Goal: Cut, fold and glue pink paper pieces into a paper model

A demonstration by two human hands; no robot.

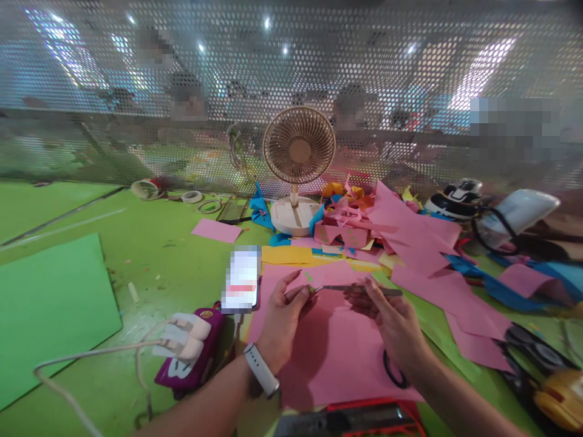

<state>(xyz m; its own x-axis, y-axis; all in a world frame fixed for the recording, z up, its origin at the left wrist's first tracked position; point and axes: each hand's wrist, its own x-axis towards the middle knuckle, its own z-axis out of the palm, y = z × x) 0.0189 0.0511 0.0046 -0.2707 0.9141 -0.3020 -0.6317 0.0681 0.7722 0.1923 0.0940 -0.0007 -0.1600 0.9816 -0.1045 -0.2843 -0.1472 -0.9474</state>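
Pinched between thumb and fingers of the right hand, a pair of metal tweezers lies nearly level just below the centre of the frame, tips pointing left. At those tips sits a tiny green scrap, and the left hand closes thumb and forefinger on it from the other side, so both hands meet over the same piece. The left wrist carries a white-strapped watch. Beneath both hands lies a large pink paper sheet, flat on the green table. Just left of the left hand, a phone rests screen up, and lower left of it a purple power strip holds white plugs. At centre frame, behind the hands, a small beige desk fan stands upright on its round base, facing the viewer. Right of the fan, a heap of pink, yellow and blue paper offcuts spreads toward the right edge. A green board occupies the left of the frame. Perforated metal screening closes off the upper half of the frame.
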